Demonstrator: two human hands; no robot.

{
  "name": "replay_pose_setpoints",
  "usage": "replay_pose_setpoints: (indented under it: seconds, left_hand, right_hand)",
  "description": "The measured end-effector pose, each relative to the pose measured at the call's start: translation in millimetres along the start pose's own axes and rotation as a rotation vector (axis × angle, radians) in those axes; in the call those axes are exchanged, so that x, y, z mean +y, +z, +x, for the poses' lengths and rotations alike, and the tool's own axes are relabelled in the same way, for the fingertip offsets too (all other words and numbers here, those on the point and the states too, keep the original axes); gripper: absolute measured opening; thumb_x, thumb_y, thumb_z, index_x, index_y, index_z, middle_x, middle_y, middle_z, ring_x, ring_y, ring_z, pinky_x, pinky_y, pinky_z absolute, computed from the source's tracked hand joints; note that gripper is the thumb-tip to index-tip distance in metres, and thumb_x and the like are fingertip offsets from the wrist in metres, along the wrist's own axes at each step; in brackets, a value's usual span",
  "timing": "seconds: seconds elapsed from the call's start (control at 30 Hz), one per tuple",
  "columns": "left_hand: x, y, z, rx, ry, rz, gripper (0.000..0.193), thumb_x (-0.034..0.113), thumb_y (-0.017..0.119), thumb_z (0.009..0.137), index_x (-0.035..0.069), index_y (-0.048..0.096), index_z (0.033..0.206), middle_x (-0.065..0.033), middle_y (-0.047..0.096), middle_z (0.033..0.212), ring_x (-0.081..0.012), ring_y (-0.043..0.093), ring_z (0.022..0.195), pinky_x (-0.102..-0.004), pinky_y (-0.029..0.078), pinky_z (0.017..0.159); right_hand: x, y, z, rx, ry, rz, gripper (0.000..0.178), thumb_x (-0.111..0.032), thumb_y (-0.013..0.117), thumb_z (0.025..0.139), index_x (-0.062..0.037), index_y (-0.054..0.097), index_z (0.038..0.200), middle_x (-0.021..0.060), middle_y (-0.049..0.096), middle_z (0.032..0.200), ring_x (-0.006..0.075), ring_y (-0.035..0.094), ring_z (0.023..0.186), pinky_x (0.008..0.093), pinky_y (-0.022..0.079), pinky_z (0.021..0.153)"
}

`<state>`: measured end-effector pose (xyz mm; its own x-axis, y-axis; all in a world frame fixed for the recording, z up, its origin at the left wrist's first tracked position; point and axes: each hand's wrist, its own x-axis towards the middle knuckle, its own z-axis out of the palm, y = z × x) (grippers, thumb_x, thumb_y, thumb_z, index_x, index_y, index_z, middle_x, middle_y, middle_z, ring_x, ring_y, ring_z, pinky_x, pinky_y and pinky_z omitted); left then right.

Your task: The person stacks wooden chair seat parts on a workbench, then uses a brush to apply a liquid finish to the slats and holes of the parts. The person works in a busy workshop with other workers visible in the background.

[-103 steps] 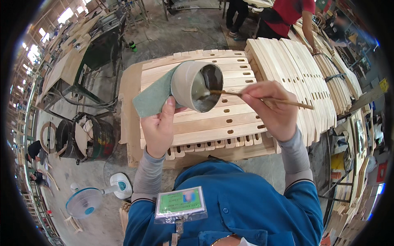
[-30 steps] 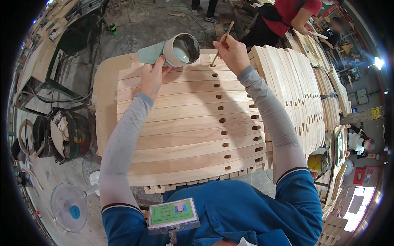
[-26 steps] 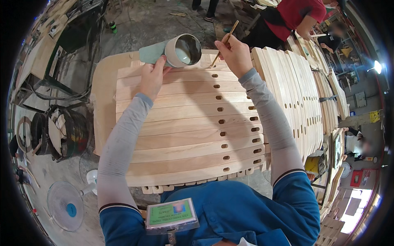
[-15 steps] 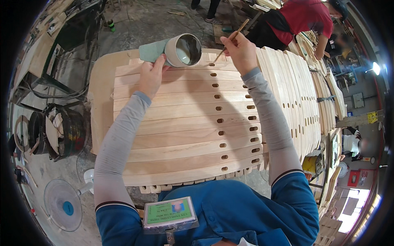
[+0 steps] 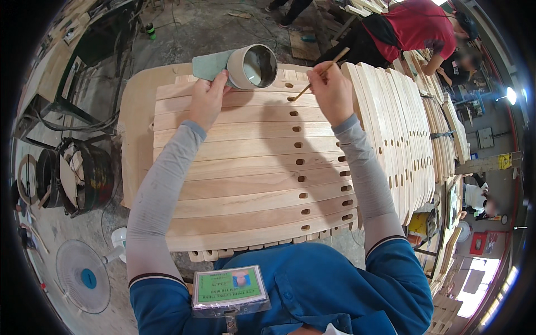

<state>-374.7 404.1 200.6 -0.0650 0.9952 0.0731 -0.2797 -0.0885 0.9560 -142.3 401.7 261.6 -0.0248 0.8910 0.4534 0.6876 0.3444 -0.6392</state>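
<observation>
My left hand point(image 5: 207, 101) is closed on the flat grey-green handle of a round, pale cup point(image 5: 238, 68), tilted so that whitish liquid shows inside. In my right hand point(image 5: 334, 94), a thin wooden stick point(image 5: 303, 91) is pinched between thumb and fingers. Its lower tip is at an oval slot point(image 5: 291, 99) near the far end of a row; whether it goes inside I cannot tell. Below both hands, pale wooden slats point(image 5: 234, 151) lie side by side, with slots along their right part.
More slotted slats point(image 5: 385, 123) stand packed on the right. A person in a red shirt point(image 5: 416, 33) bends over wood at the far right. Left of the table are a black bin point(image 5: 92, 187) holding wood offcuts and a white fan point(image 5: 84, 276).
My right hand has moved slightly nearer, taking the stick's tip from the slot farther away to the adjacent nearer one. The cup has shifted a little right.
</observation>
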Motion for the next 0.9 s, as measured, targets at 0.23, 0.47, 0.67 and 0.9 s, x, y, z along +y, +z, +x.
replay_pose_setpoints:
  seconds: [0.23,0.47,0.67,0.9]
  left_hand:
    - [0.7,0.0,0.7,-0.023,0.002,0.011,0.023,0.021,0.048,0.089,0.005,0.057,0.103,0.0004,0.059,0.097,-0.0071,0.055,0.086,-0.0211,0.046,0.074]
    - [7.9,3.2,-2.4,-0.005,0.014,0.118,0.022,0.021,0.048,0.089,0.005,0.057,0.102,-0.0006,0.059,0.094,-0.0080,0.057,0.082,-0.0204,0.048,0.069]
    - [65.7,9.9,-53.7,-0.076,0.067,0.060,0.025,0.016,0.045,0.090,-0.006,0.052,0.101,-0.0080,0.058,0.092,-0.0139,0.058,0.078,-0.0261,0.054,0.068]
    - [119.6,47.9,-147.8,-0.079,0.406,0.072,0.026,0.011,0.045,0.090,-0.006,0.049,0.109,-0.0109,0.056,0.101,-0.0165,0.058,0.086,-0.0298,0.054,0.073]
  right_hand:
    - [-10.6,0.5,5.9,-0.026,-0.057,-0.053,0.012,-0.011,0.060,0.079,0.0001,0.055,0.079,0.0077,0.058,0.061,0.0152,0.057,0.055,0.0249,0.044,0.050]
    - [-4.6,-13.6,3.0,-0.052,0.141,0.193,0.018,-0.017,0.063,0.075,-0.0002,0.057,0.077,0.0120,0.060,0.064,0.0226,0.060,0.062,0.0301,0.046,0.056]
    - [-63.7,-93.2,-42.4,-0.038,0.012,0.674,0.010,0.000,0.060,0.078,0.0022,0.055,0.086,0.0078,0.062,0.079,0.0126,0.061,0.073,0.0229,0.050,0.065]
    - [-100.2,-93.7,-101.5,0.209,-0.329,0.612,0.010,0.004,0.060,0.077,0.0021,0.054,0.086,0.0105,0.064,0.084,0.0128,0.062,0.074,0.0234,0.051,0.065]
